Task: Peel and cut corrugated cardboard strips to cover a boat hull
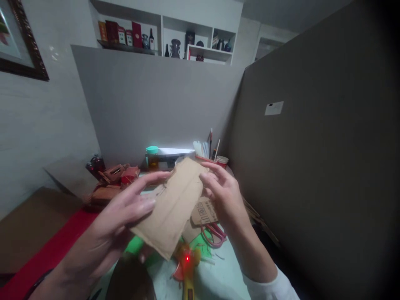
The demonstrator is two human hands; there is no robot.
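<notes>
Desk [229, 273] is bounded by grey rear partition [156, 96] and darker right-hand panel [315, 166]; small white card [278, 108] is fixed to the latter. Above rear partition, boxes [136, 35], bottles [151, 41] and vases [175, 48] are stored in white shelving [175, 28]. Framed picture [14, 37] is hung on pale left wall [40, 121]. Room is dimly lit.

This looks like a small craft corner, walled off like an office cubicle — a grey partition [156, 100] across the middle of the frame, a darker panel [312, 175] filling the right. Whether the building is a home or an office is unclear: white shelving [162, 35] at the top displays a wine bottle [151, 40], a vase [175, 48] and boxes [121, 36], and an ornate picture frame [39, 64] hangs upper left. Handwork shows on the pale counter [229, 275], lower centre — printed cardboard [204, 211], red loop handles like scissors [219, 229] and a yellow tool [188, 277].
</notes>
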